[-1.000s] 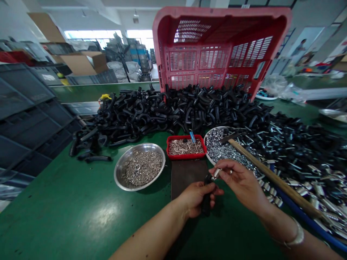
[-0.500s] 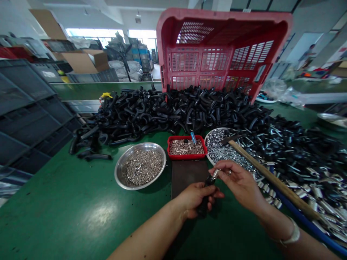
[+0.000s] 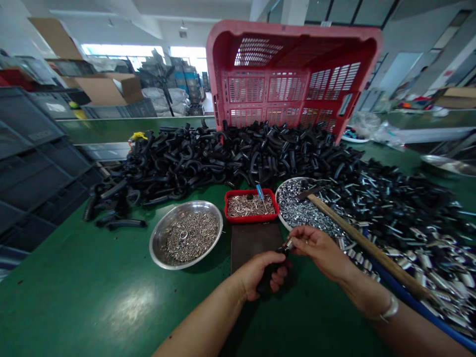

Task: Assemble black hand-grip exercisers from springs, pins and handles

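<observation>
My left hand [image 3: 256, 273] is wrapped around a black plastic handle [image 3: 265, 280], which is tilted with its upper end toward the right. At that end sits a small metal spring [image 3: 289, 244], pinched between the thumb and fingertips of my right hand [image 3: 320, 250]. Whether the spring sits on a pin is too small to tell. Both hands are above the green table, beside a dark flat pad [image 3: 253, 238]. Just beyond the pad is a red tray [image 3: 252, 218] of small metal pins, with a blue-handled screwdriver [image 3: 260, 191] in it.
On the left stands a steel bowl [image 3: 156, 253] of small metal parts. A hammer [image 3: 357, 235] lies across a plate of shiny nuts [image 3: 297, 203] on the right. Black handles [image 3: 193, 158] are heaped behind, before a tipped red crate [image 3: 293, 29]. Grey crates [image 3: 33, 168] stand at far left.
The view has shifted slightly. My left fingers have curled in more around the handle, and the handle's upper end has come a little down and left. My right hand still pinches the spring.
</observation>
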A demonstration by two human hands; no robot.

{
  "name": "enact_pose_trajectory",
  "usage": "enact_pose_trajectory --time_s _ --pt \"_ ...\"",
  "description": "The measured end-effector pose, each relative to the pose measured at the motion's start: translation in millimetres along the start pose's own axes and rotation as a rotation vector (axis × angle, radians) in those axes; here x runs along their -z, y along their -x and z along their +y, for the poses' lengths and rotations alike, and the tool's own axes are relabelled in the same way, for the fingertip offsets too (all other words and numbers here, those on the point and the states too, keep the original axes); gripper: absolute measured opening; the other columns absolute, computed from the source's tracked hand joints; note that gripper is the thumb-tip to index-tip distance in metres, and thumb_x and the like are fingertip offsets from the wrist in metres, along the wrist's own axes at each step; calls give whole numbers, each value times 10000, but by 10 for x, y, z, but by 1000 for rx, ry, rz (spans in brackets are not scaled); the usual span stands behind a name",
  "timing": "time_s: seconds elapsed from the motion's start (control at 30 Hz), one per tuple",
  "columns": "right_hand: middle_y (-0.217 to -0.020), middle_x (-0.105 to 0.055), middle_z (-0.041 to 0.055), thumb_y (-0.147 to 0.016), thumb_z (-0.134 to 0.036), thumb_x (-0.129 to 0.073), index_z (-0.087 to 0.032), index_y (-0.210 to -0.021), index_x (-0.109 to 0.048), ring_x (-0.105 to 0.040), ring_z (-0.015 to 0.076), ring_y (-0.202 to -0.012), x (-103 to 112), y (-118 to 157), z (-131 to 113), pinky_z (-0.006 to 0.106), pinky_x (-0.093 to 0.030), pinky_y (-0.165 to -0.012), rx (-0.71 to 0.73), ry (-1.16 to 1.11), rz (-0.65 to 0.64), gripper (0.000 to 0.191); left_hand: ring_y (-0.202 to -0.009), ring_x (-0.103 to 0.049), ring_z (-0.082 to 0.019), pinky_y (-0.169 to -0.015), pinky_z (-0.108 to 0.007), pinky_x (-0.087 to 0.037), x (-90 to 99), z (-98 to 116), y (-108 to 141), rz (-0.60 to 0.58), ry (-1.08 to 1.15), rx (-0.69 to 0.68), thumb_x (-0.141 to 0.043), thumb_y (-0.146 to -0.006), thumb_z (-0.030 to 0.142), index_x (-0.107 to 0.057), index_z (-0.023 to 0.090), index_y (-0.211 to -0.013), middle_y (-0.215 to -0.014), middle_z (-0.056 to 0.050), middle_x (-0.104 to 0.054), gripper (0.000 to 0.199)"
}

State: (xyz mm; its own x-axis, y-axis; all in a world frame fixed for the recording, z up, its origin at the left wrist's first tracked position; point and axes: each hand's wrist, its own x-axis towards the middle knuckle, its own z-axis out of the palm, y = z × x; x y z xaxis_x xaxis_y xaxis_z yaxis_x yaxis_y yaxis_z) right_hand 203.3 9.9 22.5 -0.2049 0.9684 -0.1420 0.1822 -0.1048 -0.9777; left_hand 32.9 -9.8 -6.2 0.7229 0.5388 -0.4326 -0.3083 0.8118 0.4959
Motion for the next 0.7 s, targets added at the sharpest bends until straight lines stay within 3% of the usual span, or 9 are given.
enact_pose_trajectory --time_s 0.1,0.17,0.23,0.37,0.57,0.7 --pt "-758 -598 9 -706 -385 -619 -194 -807 -586 -584 138 -712 -1 33 -6 307 -503 -685 90 100 7 219 -405 -282 -16 -376 -145 -144 -31 18 8 127 -160 -48 -542 -691 552 -547 104 -790 -555 47 -388 459" --pt "-808 -609 24 -717 -369 -607 -202 -783 -614 -584 153 -789 6 50 -4 322 -486 -754 195 186 19 179 -396 -290 -24 -371 -157 -151 -38 33 24 136 -266 -89 -510 -696 607 -550 113 -806 -543 49 -388 508" --pt "-828 -614 30 -713 -366 -612 -200 -787 -626 -585 158 -814 19 37 21 329 -485 -769 192 182 6 182 -394 -288 -24 -372 -160 -151 -19 51 37 93 -304 -93 -520 -696 607 -549 115 -804 -535 56 -373 505" --pt "-799 -609 16 -695 -376 -633 -182 -840 -607 -596 144 -731 26 -18 37 334 -523 -677 15 10 -93 244 -394 -261 -11 -378 -149 -136 62 87 54 17 -240 -47 -522 -720 581 -546 104 -793 -540 60 -350 483" --pt "-850 -628 46 -743 -316 -589 -226 -763 -657 -589 175 -827 7 47 -165 348 -494 -761 327 385 -16 115 -407 -270 -12 -375 -145 -146 89 127 129 -155 -183 -41 -552 -759 478 -569 84 -857 -571 43 -357 406" --pt "-758 -639 14 -704 -398 -611 -188 -797 -626 -610 144 -669 51 -35 -96 310 -528 -634 99 204 -108 231 -415 -271 -12 -373 -130 -153 101 112 132 -193 -80 -40 -548 -760 486 -578 72 -861 -573 42 -339 427"
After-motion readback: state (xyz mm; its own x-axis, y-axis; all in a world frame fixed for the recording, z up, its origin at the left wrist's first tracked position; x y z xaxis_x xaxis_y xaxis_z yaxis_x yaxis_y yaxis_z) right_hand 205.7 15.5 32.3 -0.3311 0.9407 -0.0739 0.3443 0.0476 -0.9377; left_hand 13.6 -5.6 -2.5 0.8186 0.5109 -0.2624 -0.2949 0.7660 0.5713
